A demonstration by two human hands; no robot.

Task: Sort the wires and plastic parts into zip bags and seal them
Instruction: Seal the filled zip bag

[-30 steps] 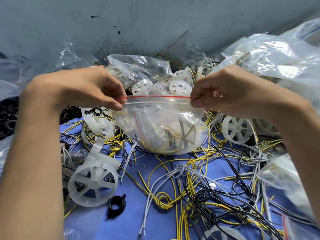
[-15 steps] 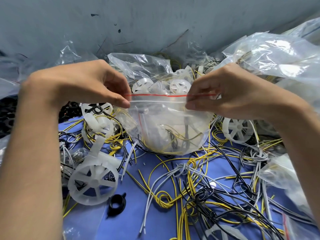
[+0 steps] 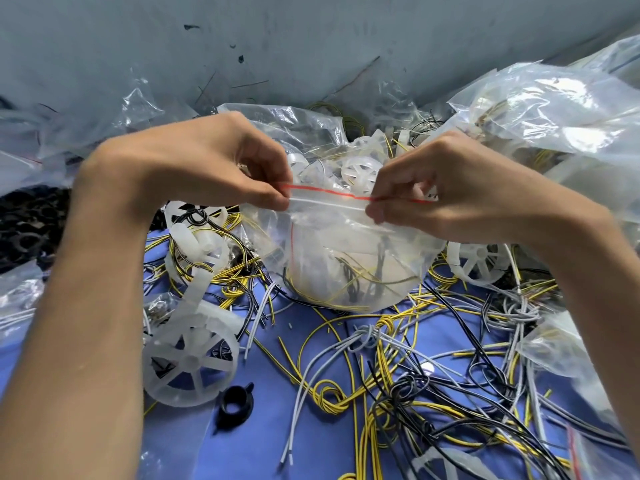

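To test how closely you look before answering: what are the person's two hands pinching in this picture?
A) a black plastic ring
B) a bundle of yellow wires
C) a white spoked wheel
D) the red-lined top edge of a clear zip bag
D: the left hand and the right hand each pinch one end of the zip bag along its red strip, holding its top edge stretched between them.

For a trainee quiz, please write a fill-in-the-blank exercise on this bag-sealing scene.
The left hand and right hand pinch the top of the zip bag, which is edged with a ____ stripe.
The black ring lies on the ____ mat.
The white spoked wheel lies beside the ____ forearm.
Missing: red; blue; left.
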